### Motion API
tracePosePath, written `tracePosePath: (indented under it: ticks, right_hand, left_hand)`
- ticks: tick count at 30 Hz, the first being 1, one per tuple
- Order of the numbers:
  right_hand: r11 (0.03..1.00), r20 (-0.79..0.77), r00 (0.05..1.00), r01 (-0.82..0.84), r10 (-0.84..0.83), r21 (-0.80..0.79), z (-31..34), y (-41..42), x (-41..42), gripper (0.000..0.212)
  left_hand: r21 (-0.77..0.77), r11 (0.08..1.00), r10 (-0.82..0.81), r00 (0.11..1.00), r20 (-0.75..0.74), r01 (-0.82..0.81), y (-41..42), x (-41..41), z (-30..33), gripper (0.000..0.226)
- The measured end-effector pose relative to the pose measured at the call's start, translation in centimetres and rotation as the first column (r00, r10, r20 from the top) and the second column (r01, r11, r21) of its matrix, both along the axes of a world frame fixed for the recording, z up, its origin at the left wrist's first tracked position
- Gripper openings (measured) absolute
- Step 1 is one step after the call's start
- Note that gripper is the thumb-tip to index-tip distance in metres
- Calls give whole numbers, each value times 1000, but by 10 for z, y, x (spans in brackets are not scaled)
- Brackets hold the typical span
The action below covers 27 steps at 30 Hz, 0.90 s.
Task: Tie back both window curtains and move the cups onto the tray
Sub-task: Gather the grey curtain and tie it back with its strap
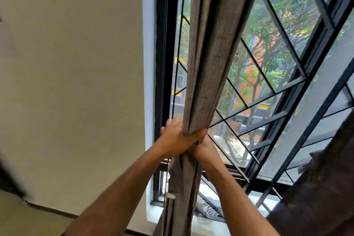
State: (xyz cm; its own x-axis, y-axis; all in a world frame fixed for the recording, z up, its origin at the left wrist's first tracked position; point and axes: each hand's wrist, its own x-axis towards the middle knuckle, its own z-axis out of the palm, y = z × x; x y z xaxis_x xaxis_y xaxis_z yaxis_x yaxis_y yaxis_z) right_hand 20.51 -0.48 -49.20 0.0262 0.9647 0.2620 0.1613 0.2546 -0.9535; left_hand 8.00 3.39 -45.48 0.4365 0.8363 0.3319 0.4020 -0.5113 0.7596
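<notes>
Our left hand (177, 136) and right hand (203, 144) clench together around the gathered grey curtain (210, 59), bunched beside the black window frame (162, 63) near the wall (76, 82).

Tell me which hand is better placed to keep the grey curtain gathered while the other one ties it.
Probably the left hand: it lies on top and wraps the bunched grey curtain. The right hand sits lower, partly hidden beneath it, and seems freer to tie.

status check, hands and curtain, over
Left hand and right hand both clamped round gathered grey curtain. No tie visible. Second curtain hangs loose at right.
</notes>
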Motion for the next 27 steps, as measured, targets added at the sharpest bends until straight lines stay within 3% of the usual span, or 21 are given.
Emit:
tracePosePath:
  ticks: [1, 3, 5, 7, 13, 17, 19, 21, 23, 24, 26, 27]
  right_hand:
    - [999, 25, 999, 30, -29, -38, -3, 0, -2, 31]
    - [992, -14, 1000, 23, -25, -123, -10, -2, 2, 19]
    - [981, -60, 998, 4, -16, -194, -13, -8, 5, 37]
    - [972, -54, 998, 24, -38, -233, -13, -10, 3, 52]
    - [968, -115, 993, -50, 22, -245, -12, -14, -9, 27]
    - [943, -74, 991, -132, 115, -306, -9, -18, -8, 30]
    - [935, 31, 981, -171, 189, -310, -6, -19, -4, 50]
    - [949, 335, 910, -154, 245, -274, -3, -19, 4, 63]
    - [981, 691, 702, -56, 172, -187, -2, -19, 10, 68]
    - [989, 784, 609, 0, 116, -146, -3, -21, 11, 73]
    - [991, 850, 526, 120, -16, -56, -5, -26, 7, 84]
    - [986, 837, 541, 165, -86, -6, -7, -29, 4, 80]
  left_hand:
    - [-49, 999, -20, 1000, 14, 21, -1, -10, -3, 42]
    - [-236, 970, -10, 980, 199, 58, -5, -35, -11, 41]
    - [-344, 939, 126, 946, 298, -17, -11, -57, -30, 46]
    - [-393, 913, 201, 960, 195, -111, -18, -70, -52, 63]
    - [-385, 919, 155, 977, 145, -89, -39, -53, -73, 55]
    - [-369, 930, 32, 996, 87, 3, -39, -43, -67, 60]
    - [-310, 951, 10, 999, 38, 2, -37, -40, -64, 55]
    - [-279, 960, 24, 998, 52, -9, -32, -38, -64, 48]
    - [-277, 960, 4, 994, 112, 28, -26, -36, -66, 41]
    - [-282, 958, -6, 992, 126, 42, -25, -35, -66, 34]
    - [-270, 963, 4, 995, 95, 22, -26, -33, -66, 23]
    - [-223, 974, 43, 998, 42, -33, -25, -32, -66, 22]
